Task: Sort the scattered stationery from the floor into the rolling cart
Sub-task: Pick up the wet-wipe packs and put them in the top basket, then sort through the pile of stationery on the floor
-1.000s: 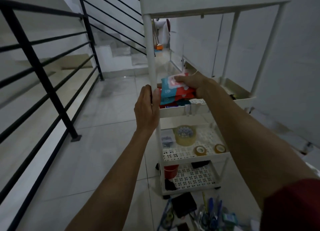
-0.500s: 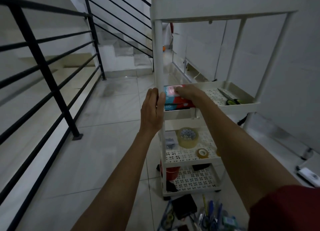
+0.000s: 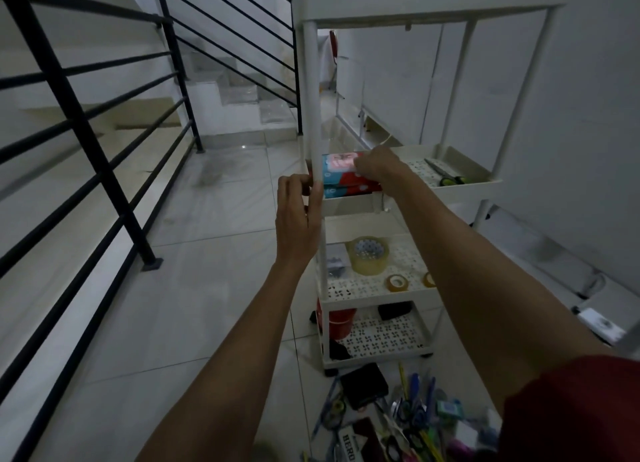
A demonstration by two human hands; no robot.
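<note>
A white rolling cart (image 3: 464, 188) with several tiers stands ahead of me. A stack of red and blue packets (image 3: 341, 180) lies at the left end of its second tier. My right hand (image 3: 375, 168) rests on top of the stack, fingers curled over its edge. My left hand (image 3: 298, 215) grips the cart's front left post (image 3: 310, 115). Green-handled scissors (image 3: 446, 174) lie at the tier's right end. Loose stationery (image 3: 401, 416), pens, scissors and a black wallet, is scattered on the floor at the cart's foot.
Tape rolls (image 3: 369, 255) sit on the third tier, a red cup (image 3: 337, 323) and dark items on the bottom one. A black stair railing (image 3: 79, 122) runs along the left. A white wall (image 3: 588, 115) stands close on the right. Pale floor tiles (image 3: 194, 281) lie between.
The packet stack has come down flat onto the second tier and my right hand has drawn back to its top edge. The view shifted right, revealing the scissors.
</note>
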